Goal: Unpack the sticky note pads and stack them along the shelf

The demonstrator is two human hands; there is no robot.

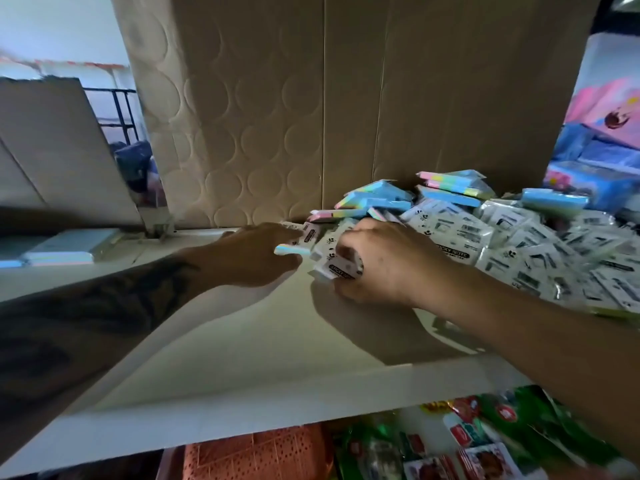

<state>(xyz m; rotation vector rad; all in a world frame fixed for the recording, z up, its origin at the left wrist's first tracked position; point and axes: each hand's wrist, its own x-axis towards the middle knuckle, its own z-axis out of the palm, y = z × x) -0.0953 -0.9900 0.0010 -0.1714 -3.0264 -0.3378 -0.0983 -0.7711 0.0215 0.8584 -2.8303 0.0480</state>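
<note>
Head camera looks forward and down, close over the white shelf [242,358].

Both hands [252,254] [384,261] forward, fingers curled

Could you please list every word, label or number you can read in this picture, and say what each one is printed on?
"STICKY NOTE": on the wrapped pad gripped in the right hand.
"STICKY NOTE": on a wrapped pad in the pile just right of that hand.
Barcodes and small print on the other wrappers: too blurred to read.
Print on the green packets on the shelf below: unreadable.
</note>
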